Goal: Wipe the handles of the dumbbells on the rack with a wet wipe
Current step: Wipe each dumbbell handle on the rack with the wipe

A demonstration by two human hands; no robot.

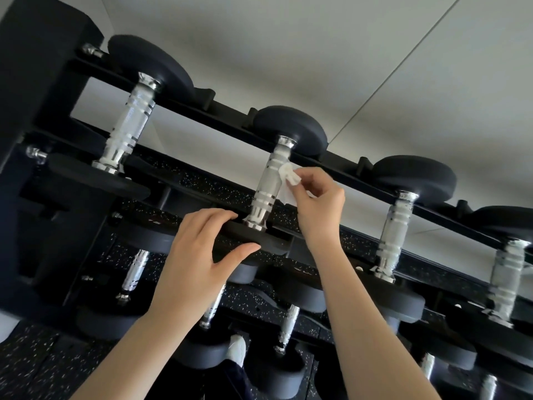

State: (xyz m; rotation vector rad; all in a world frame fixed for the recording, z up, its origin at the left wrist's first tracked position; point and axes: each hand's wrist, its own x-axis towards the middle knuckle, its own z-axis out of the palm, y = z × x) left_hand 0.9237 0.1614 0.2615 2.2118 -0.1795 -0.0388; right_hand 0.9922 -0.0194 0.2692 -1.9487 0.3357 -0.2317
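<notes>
Mid-wipe on second handle (266,180): right hand (318,203) pinching wipe (288,180) against it, left hand (199,255) spread, bracing the weight (253,238) below; next, probably rub down toward left fingers.

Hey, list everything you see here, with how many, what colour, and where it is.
Top-row dumbbells: four showing, black heads with chrome handles, along the upper rail; the second from the left is the one being wiped.
Lower dumbbells: several, count unclear, black and chrome, on the rows beneath.
Rack: one, black, running diagonally across the view.
Wet wipe: one, white, against the second handle.
Floor: black with pale speckles, bottom left.
Wall: grey-white, behind the rack.
Shoe: one, white, bottom centre.
Left hand: on the near head of that dumbbell.
Right hand: its grip pinches the wipe.
</notes>
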